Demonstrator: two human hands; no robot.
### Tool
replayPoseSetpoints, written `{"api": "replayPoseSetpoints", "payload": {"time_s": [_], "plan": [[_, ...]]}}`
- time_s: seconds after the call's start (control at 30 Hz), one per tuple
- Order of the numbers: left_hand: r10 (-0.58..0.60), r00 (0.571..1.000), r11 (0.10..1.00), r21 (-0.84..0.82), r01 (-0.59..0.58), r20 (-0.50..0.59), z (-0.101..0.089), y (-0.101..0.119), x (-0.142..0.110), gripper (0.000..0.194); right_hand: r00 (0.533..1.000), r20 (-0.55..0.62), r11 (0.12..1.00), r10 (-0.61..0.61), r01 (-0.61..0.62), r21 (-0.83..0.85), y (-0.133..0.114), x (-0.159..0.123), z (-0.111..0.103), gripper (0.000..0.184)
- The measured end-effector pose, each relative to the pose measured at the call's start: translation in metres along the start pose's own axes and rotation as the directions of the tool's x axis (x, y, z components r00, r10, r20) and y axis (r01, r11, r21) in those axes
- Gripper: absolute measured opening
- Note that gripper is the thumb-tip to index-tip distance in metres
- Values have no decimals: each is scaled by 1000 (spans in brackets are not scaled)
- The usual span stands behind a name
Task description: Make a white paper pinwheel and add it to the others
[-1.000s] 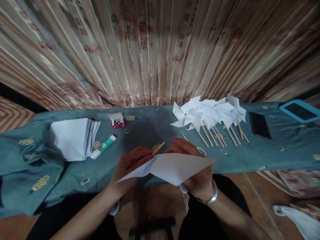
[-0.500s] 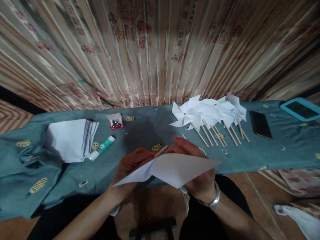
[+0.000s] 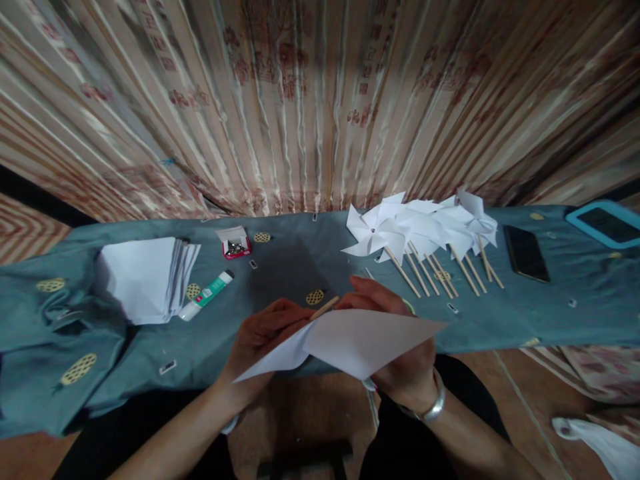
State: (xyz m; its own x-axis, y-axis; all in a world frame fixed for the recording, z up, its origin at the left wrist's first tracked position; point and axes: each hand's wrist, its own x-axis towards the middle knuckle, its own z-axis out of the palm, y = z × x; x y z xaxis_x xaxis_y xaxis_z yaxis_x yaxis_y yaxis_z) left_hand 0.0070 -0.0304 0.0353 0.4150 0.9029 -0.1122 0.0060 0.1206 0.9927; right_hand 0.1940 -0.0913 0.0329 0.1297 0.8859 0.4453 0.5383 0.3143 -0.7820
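A white paper pinwheel (image 3: 370, 337) is held up above the front edge of the cloth-covered table, between my hands. My left hand (image 3: 265, 333) is closed around a thin wooden stick (image 3: 325, 308), whose end sticks out above the paper. My right hand (image 3: 407, 360), with a silver bracelet at the wrist, curls behind the pinwheel with its index finger near the stick's end. Most of its other fingers are hidden by the paper. A yellow-green rounded edge (image 3: 409, 307) shows beside this hand; what it belongs to is unclear.
Several pinwheels on sticks (image 3: 383, 227) lie at the back right, beside a black phone (image 3: 526, 253) and a blue-framed tablet (image 3: 607, 223). To the left are a paper stack (image 3: 137, 280), a glue stick (image 3: 207, 297) and a small red box (image 3: 235, 243) with shiny metal pieces.
The whole view has shifted slightly. Both hands keep nearly the same hold on the pinwheel and stick; the right index finger sits a little closer to the stick's end.
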Motion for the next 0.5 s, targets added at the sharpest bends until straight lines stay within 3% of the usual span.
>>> {"api": "replayPoseSetpoints", "payload": {"time_s": [0.2, 0.33, 0.5], "plan": [[90, 996, 996, -8, -90, 9, -2, -9, -3, 15, 996, -15, 995, -84, 85, 54, -3, 3, -1, 48], [164, 986, 985, 57, -164, 1, -4, -10, -2, 15, 999, -12, 995, -45, 46, 88, -2, 2, -1, 49], [417, 908, 873, 265, -410, 30, -8, -6, -1, 16, 996, 9, 976, 87, -87, 198, -1, -2, 1, 48]]}}
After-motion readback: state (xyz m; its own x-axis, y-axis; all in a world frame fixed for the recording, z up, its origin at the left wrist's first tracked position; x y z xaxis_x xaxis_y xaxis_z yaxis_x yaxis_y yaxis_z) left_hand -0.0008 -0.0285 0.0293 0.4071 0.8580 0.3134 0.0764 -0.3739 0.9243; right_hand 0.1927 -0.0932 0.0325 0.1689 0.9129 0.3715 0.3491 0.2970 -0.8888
